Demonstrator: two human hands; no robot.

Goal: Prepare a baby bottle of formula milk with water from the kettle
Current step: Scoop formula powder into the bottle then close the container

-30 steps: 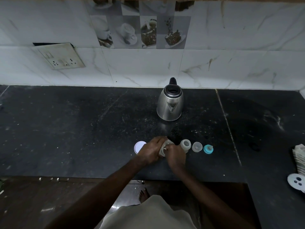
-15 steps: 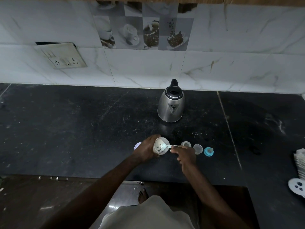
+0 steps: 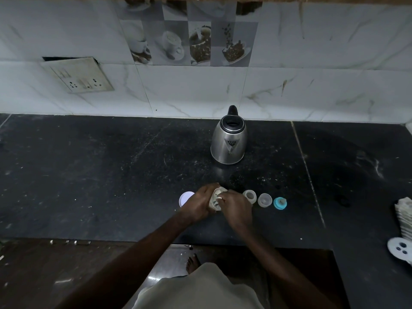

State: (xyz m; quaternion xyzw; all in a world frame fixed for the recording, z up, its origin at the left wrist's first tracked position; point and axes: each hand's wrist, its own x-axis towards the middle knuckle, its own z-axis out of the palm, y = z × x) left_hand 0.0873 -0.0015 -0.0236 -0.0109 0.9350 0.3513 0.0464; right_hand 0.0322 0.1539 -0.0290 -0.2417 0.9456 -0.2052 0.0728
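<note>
**At the counter's front edge, both hands meet on a tub**

Left hand curls its fingers round the small white tub, which is tipped toward the right hand. The right hand's fingers bunch at the tub's mouth, and whether they pinch anything cannot be told. A white lid lies just left. The open baby bottle, clear cap and teal teat ring stand in a row to the right. The steel kettle stands behind on the black counter.

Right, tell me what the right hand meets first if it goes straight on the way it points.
The right hand points leftward at the small pale plastic tub gripped by the left hand; it meets that tub first, seemingly touching it.
</note>
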